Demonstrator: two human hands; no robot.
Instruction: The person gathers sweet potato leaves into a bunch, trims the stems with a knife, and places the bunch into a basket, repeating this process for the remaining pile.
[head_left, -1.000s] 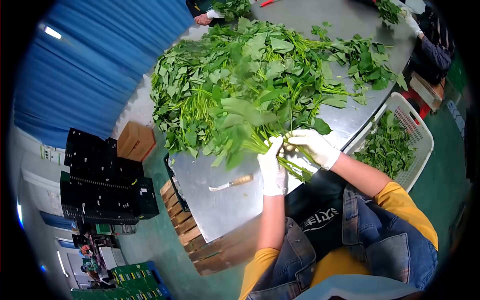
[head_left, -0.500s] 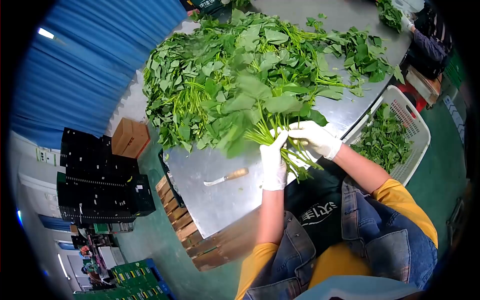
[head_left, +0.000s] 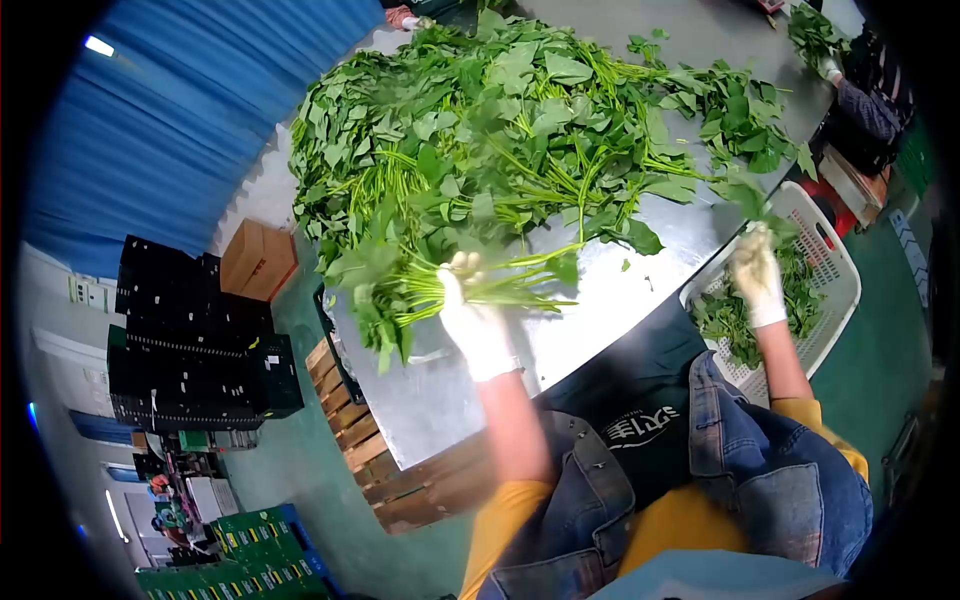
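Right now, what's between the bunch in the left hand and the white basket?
Between the bunch and the basket, the head view shows mostly bare metal table, with a small green scrap.

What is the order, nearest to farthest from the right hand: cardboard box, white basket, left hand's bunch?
1. White basket: directly below the right hand.
2. Bunch: in the left hand's grip, over the table.
3. Cardboard box: far left, beyond the table.

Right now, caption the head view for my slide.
Left hand holding leafy stems over the table, right hand over the basket.
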